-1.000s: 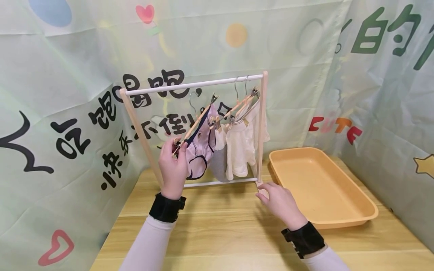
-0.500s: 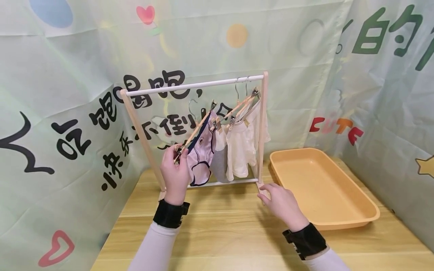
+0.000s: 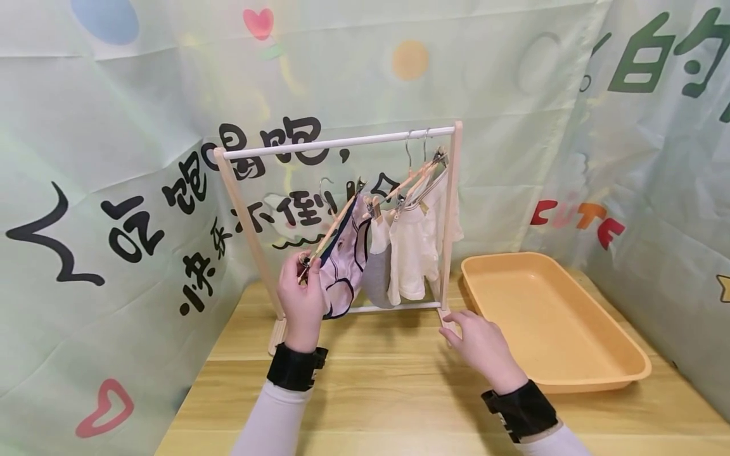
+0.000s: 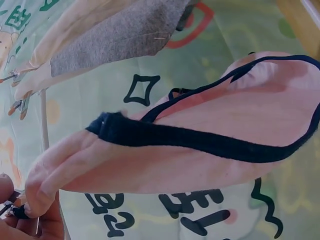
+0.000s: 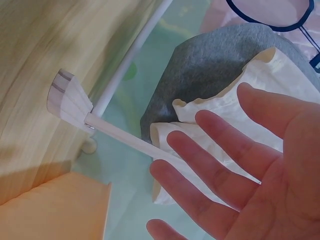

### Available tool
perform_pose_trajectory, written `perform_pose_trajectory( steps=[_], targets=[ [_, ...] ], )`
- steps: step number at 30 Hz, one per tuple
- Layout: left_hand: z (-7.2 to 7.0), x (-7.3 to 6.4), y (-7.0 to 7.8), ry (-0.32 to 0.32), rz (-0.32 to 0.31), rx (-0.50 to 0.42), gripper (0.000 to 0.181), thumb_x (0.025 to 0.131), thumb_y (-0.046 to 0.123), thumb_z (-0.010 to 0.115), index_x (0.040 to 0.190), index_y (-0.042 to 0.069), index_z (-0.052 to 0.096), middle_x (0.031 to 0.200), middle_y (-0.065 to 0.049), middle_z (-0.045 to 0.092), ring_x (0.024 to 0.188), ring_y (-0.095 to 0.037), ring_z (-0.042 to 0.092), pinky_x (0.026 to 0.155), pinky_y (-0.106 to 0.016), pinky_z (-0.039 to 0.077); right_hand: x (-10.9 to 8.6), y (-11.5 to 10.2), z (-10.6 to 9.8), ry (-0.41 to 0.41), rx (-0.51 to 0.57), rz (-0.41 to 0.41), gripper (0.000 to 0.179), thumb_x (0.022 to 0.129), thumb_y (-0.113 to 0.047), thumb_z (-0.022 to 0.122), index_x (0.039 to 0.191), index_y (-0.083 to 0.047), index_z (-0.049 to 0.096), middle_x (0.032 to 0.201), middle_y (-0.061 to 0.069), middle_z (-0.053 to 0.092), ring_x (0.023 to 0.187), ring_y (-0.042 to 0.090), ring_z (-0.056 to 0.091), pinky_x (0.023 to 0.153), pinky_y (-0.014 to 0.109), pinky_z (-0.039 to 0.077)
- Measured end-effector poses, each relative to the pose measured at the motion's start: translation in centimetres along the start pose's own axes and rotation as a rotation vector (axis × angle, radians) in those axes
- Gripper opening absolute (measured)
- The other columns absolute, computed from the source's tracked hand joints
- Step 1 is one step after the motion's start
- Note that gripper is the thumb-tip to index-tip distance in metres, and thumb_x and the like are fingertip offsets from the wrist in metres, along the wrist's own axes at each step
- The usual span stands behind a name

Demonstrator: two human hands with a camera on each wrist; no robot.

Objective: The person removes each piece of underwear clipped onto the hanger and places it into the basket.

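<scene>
My left hand (image 3: 301,310) pinches the near clip end of a small wooden clip hanger (image 3: 333,229). Clipped to it hangs a pair of pale pink underpants (image 3: 344,269) with navy trim, whose leg opening fills much of the left wrist view. The hanger's metal hook (image 3: 326,185) stands below the white rail (image 3: 371,139) of a small clothes rack, apart from it. At the rack's right foot (image 3: 449,320), my right hand (image 3: 481,348) has its fingers extended; in the right wrist view they are spread, with nothing in them.
On the rail's right end hang two hangers with cream shorts (image 3: 409,253) and a grey-and-white garment (image 3: 379,278). An orange-yellow tray (image 3: 547,316) stands right of the rack on the wooden table (image 3: 388,392). Printed cloth (image 3: 496,158) encloses the back and sides.
My left hand has come down a little with the hanger and underpants, so the hook is farther below the rail. My right hand stays by the rack's foot. The head view has shifted slightly.
</scene>
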State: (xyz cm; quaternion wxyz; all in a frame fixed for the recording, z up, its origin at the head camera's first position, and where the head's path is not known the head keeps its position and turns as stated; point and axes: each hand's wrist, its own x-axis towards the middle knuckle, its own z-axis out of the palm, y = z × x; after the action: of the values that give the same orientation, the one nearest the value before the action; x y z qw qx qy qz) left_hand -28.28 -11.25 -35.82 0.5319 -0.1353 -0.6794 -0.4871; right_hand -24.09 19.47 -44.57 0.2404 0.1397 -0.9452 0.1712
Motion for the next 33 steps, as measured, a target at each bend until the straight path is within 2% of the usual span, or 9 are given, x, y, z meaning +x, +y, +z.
perform_pose_trajectory(
  steps=[6, 11, 21, 28, 33],
  targets=[
    [-0.3, -0.8, -0.2, 0.000, -0.063, -0.029, 0.023, 0.089, 0.015, 0.065, 0.102, -0.003, 0.063, 0.091, -0.019, 0.063, 0.081, -0.020, 0.054, 0.069, -0.033, 0.048, 0.0, 0.0, -0.1, 0.010, 0.007, -0.008, 0.026, 0.083, -0.031, 0.071, 0.097, -0.009, 0.072, 0.091, 0.012, 0.071, 0.075, 0.029, 0.066, 0.053, 0.044, 0.052],
    [-0.5, -1.3, -0.3, 0.007, -0.070, -0.031, 0.023, 0.088, 0.015, 0.065, 0.102, -0.004, 0.063, 0.089, -0.020, 0.062, 0.079, -0.021, 0.053, 0.068, -0.034, 0.046, 0.0, 0.1, 0.0, 0.021, 0.005, -0.010, 0.025, 0.084, -0.032, 0.070, 0.096, -0.010, 0.072, 0.090, 0.011, 0.071, 0.073, 0.028, 0.066, 0.052, 0.044, 0.052],
    [-1.0, -1.9, 0.5, 0.036, -0.122, -0.033, 0.017, 0.085, -0.004, 0.064, 0.100, -0.012, 0.061, 0.090, -0.028, 0.060, 0.083, -0.024, 0.054, 0.070, -0.030, 0.048, 0.0, 0.0, 0.1, 0.030, 0.012, -0.014, 0.024, 0.083, -0.030, 0.072, 0.096, -0.009, 0.072, 0.090, 0.011, 0.071, 0.075, 0.029, 0.066, 0.054, 0.045, 0.052],
    [-1.2, -2.6, -1.3, 0.018, -0.128, -0.044, 0.020, 0.087, 0.007, 0.066, 0.102, -0.006, 0.062, 0.091, -0.021, 0.062, 0.084, -0.021, 0.055, 0.071, -0.027, 0.048, 0.0, 0.0, 0.2, 0.019, 0.009, -0.006, 0.025, 0.084, -0.032, 0.070, 0.096, -0.009, 0.072, 0.091, 0.012, 0.071, 0.077, 0.030, 0.066, 0.055, 0.047, 0.053],
    [-1.2, -3.1, -1.9, 0.011, -0.123, -0.051, 0.022, 0.088, 0.011, 0.065, 0.103, -0.006, 0.062, 0.091, -0.020, 0.061, 0.083, -0.020, 0.055, 0.071, -0.026, 0.049, 0.0, -0.1, 0.1, 0.015, 0.012, 0.000, 0.024, 0.083, -0.030, 0.072, 0.096, -0.009, 0.072, 0.092, 0.011, 0.071, 0.078, 0.030, 0.066, 0.055, 0.047, 0.053]
  ],
)
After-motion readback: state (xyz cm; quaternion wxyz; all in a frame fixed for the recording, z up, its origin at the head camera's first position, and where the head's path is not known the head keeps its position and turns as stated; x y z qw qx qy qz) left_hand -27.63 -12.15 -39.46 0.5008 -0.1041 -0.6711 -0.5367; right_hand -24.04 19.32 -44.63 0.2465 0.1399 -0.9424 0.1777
